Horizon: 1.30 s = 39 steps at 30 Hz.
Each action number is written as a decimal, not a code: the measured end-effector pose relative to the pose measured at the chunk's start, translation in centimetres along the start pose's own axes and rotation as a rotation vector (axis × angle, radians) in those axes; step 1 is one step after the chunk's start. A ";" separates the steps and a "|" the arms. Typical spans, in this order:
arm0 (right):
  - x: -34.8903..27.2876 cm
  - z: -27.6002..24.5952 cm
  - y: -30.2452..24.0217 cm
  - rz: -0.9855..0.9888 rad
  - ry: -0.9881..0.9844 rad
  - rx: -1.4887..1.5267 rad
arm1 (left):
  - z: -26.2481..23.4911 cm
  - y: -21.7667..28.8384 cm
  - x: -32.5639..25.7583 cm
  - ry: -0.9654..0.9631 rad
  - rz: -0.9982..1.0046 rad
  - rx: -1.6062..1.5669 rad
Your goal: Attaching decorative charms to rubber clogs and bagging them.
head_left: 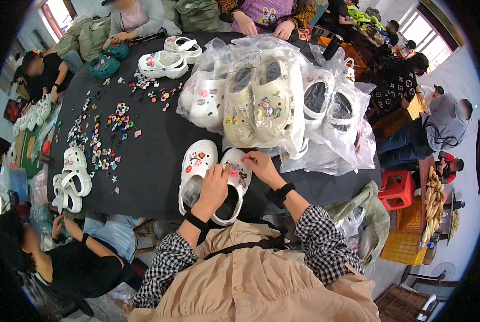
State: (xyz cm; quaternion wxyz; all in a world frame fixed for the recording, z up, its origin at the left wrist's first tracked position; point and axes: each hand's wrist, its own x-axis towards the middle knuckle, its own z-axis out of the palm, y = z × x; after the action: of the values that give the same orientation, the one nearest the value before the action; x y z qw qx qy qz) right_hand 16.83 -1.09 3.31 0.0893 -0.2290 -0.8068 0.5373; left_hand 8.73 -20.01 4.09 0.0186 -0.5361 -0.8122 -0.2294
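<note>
A pair of white clogs stands at the near edge of the black table. The left clog (198, 161) carries several colourful charms on its toe. The right clog (230, 207) also has charms, among them a pink flower and a dark bone-like one. My left hand (214, 185) lies over the right clog's inner side, fingers closed on its upper, their tips partly hidden. My right hand (262, 167) is at that clog's toe, thumb and fingers pinched together at its outer edge. Whatever the pinch holds is too small to make out.
Bagged clogs (259, 102) are piled beyond my hands. Loose charms (98, 142) lie scattered on the table's left, near white clogs (75, 172). Teal clogs (105, 65) and another white pair (164, 64) sit farther back. Co-workers surround the table; a red stool (395, 190) stands right.
</note>
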 end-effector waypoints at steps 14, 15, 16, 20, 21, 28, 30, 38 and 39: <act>1.5 2.1 -0.4 -0.339 -0.093 -0.403 | -0.3 0.3 0.2 -0.019 -0.004 0.005; 1.5 2.3 -0.8 -0.342 -0.099 -0.400 | -0.3 0.3 0.2 -0.019 -0.011 0.008; 1.5 2.4 -1.1 -0.326 -0.082 -0.453 | -0.3 0.3 0.3 -0.013 -0.010 0.014; 1.7 2.8 -1.5 -0.279 -0.071 -0.543 | -0.2 0.2 0.2 0.007 0.003 0.019; 1.8 2.8 -1.3 -0.277 -0.072 -0.544 | -0.2 0.3 0.3 0.007 0.003 0.017; 1.1 3.3 -1.6 -0.231 -0.045 -0.518 | -0.1 0.3 0.3 0.013 -0.016 0.023; 0.6 3.5 -1.9 -0.198 -0.036 -0.561 | -0.1 0.4 0.2 0.018 -0.023 0.014; -0.2 3.8 -1.8 -0.064 0.063 -0.547 | -0.2 0.5 0.3 0.011 -0.039 0.042; -0.2 3.8 -1.5 -0.063 0.065 -0.549 | -0.1 0.5 0.4 0.013 -0.038 0.040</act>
State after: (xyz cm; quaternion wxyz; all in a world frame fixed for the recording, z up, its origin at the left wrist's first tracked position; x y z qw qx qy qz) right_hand 15.09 -4.82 3.14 0.0664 -0.2366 -0.9256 0.2877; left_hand 9.00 -19.61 4.50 0.0302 -0.5188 -0.8264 -0.2170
